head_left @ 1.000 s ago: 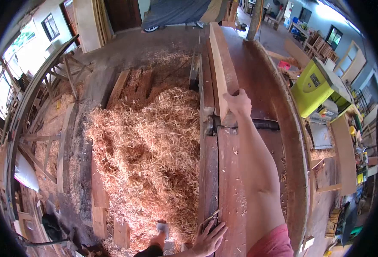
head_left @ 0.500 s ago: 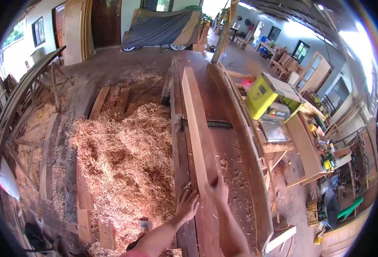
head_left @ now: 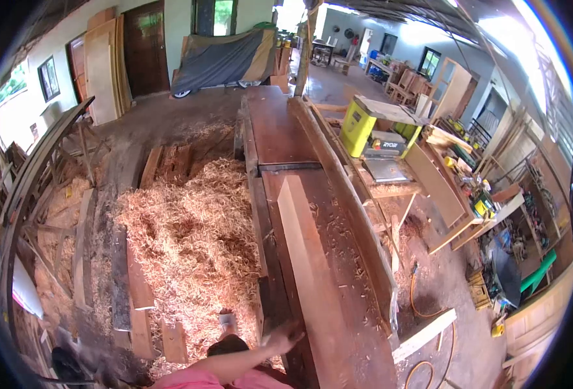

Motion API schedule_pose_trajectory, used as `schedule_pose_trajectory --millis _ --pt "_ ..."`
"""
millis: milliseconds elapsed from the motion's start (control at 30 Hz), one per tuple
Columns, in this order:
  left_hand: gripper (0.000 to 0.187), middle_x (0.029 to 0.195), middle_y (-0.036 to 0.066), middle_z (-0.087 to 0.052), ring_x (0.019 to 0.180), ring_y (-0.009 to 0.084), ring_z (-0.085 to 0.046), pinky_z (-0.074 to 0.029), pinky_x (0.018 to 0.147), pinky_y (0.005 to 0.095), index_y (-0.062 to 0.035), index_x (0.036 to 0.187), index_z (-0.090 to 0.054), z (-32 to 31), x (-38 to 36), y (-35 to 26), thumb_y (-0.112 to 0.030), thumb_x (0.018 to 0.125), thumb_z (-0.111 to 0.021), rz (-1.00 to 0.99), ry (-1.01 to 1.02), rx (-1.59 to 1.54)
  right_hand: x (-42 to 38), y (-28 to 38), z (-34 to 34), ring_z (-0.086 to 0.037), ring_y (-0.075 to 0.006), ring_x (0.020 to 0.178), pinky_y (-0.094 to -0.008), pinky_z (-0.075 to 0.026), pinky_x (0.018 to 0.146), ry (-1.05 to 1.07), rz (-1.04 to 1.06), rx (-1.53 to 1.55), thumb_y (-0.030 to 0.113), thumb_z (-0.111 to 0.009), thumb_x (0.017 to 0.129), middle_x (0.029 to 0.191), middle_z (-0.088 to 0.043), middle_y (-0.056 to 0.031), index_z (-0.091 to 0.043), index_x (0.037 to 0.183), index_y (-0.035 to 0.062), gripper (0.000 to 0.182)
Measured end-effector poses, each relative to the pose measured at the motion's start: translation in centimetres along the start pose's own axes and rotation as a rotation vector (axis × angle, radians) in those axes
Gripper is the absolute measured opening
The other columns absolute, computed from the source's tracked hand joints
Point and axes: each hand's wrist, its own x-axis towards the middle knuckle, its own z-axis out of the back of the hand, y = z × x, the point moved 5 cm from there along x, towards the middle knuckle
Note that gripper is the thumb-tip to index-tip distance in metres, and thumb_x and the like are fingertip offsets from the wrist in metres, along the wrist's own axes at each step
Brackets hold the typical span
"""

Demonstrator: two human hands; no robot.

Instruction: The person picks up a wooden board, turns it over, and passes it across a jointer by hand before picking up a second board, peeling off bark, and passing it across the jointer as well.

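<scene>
A long wooden plank [head_left: 312, 259], with a paler side face, lies lengthwise on a reddish-brown flat bed [head_left: 283, 139] that has a dark narrow gap across it. The plank's far end sits just on my side of that gap; its near end runs to the bottom of the view. My left hand [head_left: 285, 337] is at the plank's left side, over the bed's left edge, its fingers smeared by motion. A pink sleeve covers my upper arm. My right hand is out of view.
A heap of wood shavings [head_left: 195, 227] covers the floor left of the bed. A raised wooden rail [head_left: 348, 207] runs along its right side. Beyond stands a green Ryobi machine [head_left: 380, 136]. An orange hose [head_left: 419, 298] and a pale timber [head_left: 422, 337] lie at lower right.
The plank has slid back toward me, its far end moving from beyond the gap to this side. My right hand has left the plank and the view; my left hand has moved nearer to me.
</scene>
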Motion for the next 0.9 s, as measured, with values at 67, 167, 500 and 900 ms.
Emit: schedule_pose_trajectory --millis 67,167,500,900 --pt "0.078 0.147 0.028 -0.052 0.138 0.0392 -0.051 -0.04 0.116 0.0421 -0.0007 0.15 -0.046 -4.0 -4.5 0.7 -0.057 0.098 -0.06 0.016 0.112 0.084 1.0 -1.8 2.3 -0.052 -0.0108 0.071 -0.0304 -0.05 0.064 0.055 0.045 -0.08 0.009 -0.086 0.074 0.078 -0.057 -0.0013 -0.061 0.122 0.0021 0.054" --pt "0.083 0.15 0.022 -0.052 0.138 0.0337 -0.051 -0.038 0.117 0.0417 0.0009 0.152 -0.043 -7.0 -9.0 -1.2 -0.062 0.098 -0.057 0.066 0.374 -0.208 5.6 -7.5 3.0 -0.058 -0.0115 0.068 -0.0327 -0.052 0.061 0.05 0.084 0.2 0.017 -0.089 0.073 0.076 -0.062 -0.0019 -0.062 0.122 0.0028 0.058" --pt "0.062 0.149 0.007 -0.056 0.129 0.0221 -0.061 -0.049 0.109 0.044 -0.0065 0.156 -0.038 5.5 -13.6 -18.2 -0.049 0.11 -0.041 0.214 0.515 -1.458 6.7 13.5 -0.9 -0.057 -0.027 0.128 -0.0432 -0.046 0.108 0.266 0.082 1.075 0.046 -0.058 0.098 0.142 -0.059 -0.0114 -0.046 0.15 0.0048 0.067" --pt "0.052 0.147 0.009 -0.058 0.132 0.027 -0.058 -0.046 0.112 0.0489 -0.0082 0.15 -0.045 13.5 -11.6 -29.4 -0.035 0.106 -0.039 -0.153 0.507 -1.52 9.9 25.9 1.2 -0.06 -0.0253 0.124 -0.0409 -0.053 0.095 0.079 0.358 0.924 0.063 -0.055 0.098 0.139 -0.059 -0.0071 -0.049 0.146 0.0098 0.072"
